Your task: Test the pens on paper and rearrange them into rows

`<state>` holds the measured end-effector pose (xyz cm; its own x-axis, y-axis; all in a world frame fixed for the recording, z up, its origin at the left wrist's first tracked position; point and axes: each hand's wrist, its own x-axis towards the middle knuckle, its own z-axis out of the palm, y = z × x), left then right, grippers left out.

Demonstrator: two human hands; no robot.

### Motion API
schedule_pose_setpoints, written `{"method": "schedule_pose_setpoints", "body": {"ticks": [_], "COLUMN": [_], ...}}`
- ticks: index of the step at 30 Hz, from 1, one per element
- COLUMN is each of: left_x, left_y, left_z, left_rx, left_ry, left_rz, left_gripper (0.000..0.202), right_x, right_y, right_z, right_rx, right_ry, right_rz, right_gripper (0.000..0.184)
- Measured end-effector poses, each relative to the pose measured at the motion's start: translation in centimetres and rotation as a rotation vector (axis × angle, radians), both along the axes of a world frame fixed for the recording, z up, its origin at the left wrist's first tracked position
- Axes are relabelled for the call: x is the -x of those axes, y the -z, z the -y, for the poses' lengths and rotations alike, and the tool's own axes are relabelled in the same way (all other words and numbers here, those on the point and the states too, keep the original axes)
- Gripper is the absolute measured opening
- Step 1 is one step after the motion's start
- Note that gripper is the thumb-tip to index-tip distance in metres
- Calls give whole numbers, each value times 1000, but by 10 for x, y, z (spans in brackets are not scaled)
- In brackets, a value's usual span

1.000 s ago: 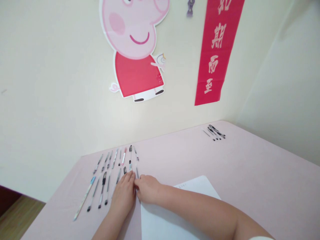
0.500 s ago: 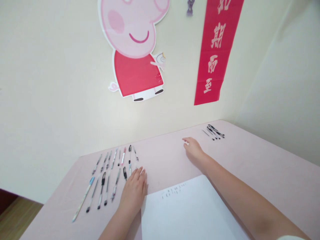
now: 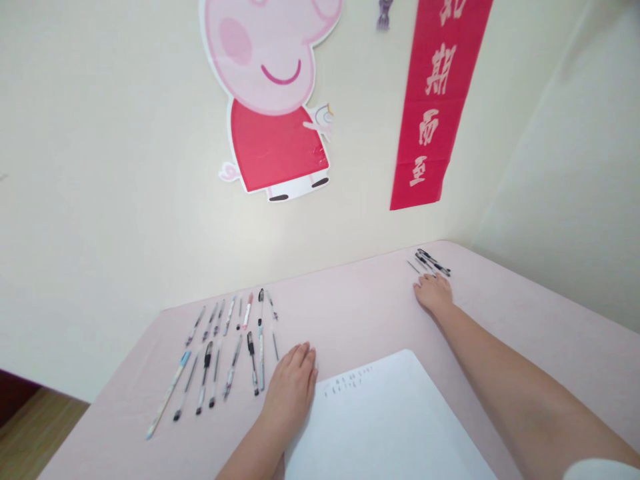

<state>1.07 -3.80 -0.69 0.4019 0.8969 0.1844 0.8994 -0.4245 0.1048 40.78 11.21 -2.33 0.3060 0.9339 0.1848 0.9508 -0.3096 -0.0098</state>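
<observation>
My left hand [image 3: 293, 385] lies flat and open on the pink table [image 3: 350, 313], just left of a white sheet of paper [image 3: 385, 420] and right of several pens laid out in rows [image 3: 227, 353]. My right hand [image 3: 433, 292] is stretched to the far right of the table, knuckles up, its fingertips at a small pile of dark pens [image 3: 430, 263]. Its fingers are curled over the nearest pens and partly hidden, so I cannot see whether they hold one.
The table stands in a corner against a cream wall with a cartoon pig cut-out [image 3: 273, 93] and a red banner [image 3: 434, 100]. The table's left edge drops to a wooden floor [image 3: 30, 433]. Small marks are written near the paper's top edge.
My right hand has moved from beside my left hand, across the table, to the dark pen pile at the far right. My left hand slid right, off the pen rows.
</observation>
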Motion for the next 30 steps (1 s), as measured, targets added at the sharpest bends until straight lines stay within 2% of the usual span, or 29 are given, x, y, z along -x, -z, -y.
{"method": "schedule_pose_setpoints", "body": {"ticks": [8,12,20,23,26,30], "left_x": [1,0,-1,-4,-9,-13], "left_y": [-1,-3,-9,-14,-19,-24], "left_z": [-1,-2,-3,-5,-8,-10], "left_rx": [23,49,79,96,101,103], "left_ry": [-13,-19,-24,-39,-59,-68], "left_rz": [47,65,79,72,49,36], "left_gripper": [39,39,37,35,33,32], "right_x": [25,37,49,66,86,108], "right_y": [-11,-15,-15,-20,-27,-32], "right_z": [15,18,5,-2,-7,-7], "right_rx": [-122,-87,-40,-40,45,142], "right_ry": [-80,-115,-28,-10,-64,-122], "right_rz": [-4,-39,-212,-252,-260,-248], "right_gripper": [35,32,28,34,42,34]}}
